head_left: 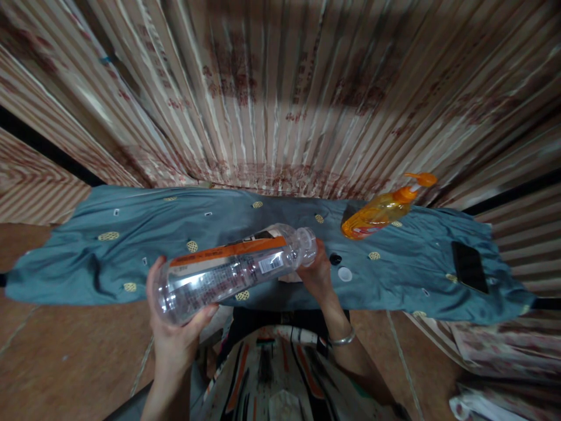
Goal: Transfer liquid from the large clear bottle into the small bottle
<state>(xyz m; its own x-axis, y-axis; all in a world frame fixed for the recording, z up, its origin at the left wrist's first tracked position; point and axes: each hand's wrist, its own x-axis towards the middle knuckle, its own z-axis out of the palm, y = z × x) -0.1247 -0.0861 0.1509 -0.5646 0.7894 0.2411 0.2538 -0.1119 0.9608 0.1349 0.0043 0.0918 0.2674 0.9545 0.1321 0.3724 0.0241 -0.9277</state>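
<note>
A large clear plastic bottle [228,269] with an orange and white label and a barcode lies tilted across my two hands, above the cloth. My left hand [175,327] wraps around its base, thumb on the near side and fingers on the far side. At the neck end, my right hand [319,273] grips the bottle from behind, its fingers partly hidden. No cap shows on the mouth, and the inside looks see-through. Just right of my right hand, a small black cap [335,259] and a white round disc [345,273] rest on the cloth.
A blue-green cloth with pineapple prints [87,257] covers the narrow table. An orange pump bottle [377,216] stands at the back right. Near the right end lies a black phone [470,266]. Pleated curtains [280,105] hang behind and at both sides.
</note>
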